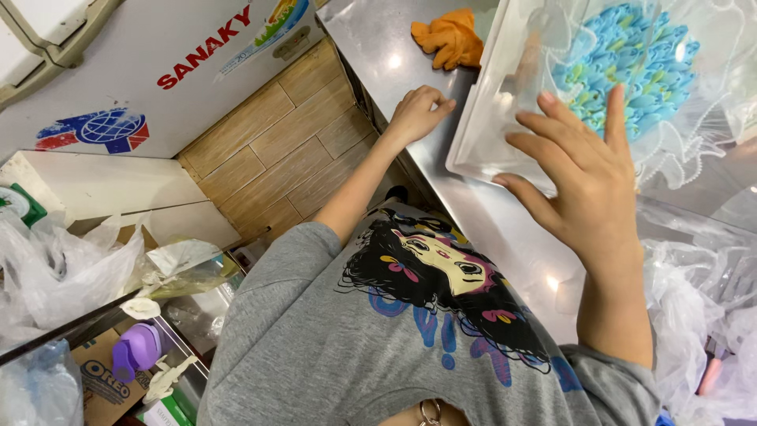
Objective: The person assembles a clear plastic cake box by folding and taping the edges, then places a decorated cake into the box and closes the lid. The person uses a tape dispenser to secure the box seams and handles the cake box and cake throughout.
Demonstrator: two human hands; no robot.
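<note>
While the clear plastic cake box [505, 118] is tilted up on the steel counter [378, 39], it is steadied by the right hand [587, 185], which is laid flat against its near wall with the fingers spread wide and nothing pinched. Inside the box, at about one o'clock from that hand, a cake piped with blue and pale green flowers [627, 67] is seen through the wall, so the open palm seems to be placed as a brace against sliding rather than as a grip. The left hand [418, 114] is rested on the counter at about nine o'clock from the box, with the fingers curled loosely under, the arm stretched nearly straight, and nothing held. An orange cloth [449, 38] is left crumpled at twelve o'clock from the left hand, apart from it. Crinkled clear plastic bags [694, 315] are heaped at five o'clock from the right forearm.
</note>
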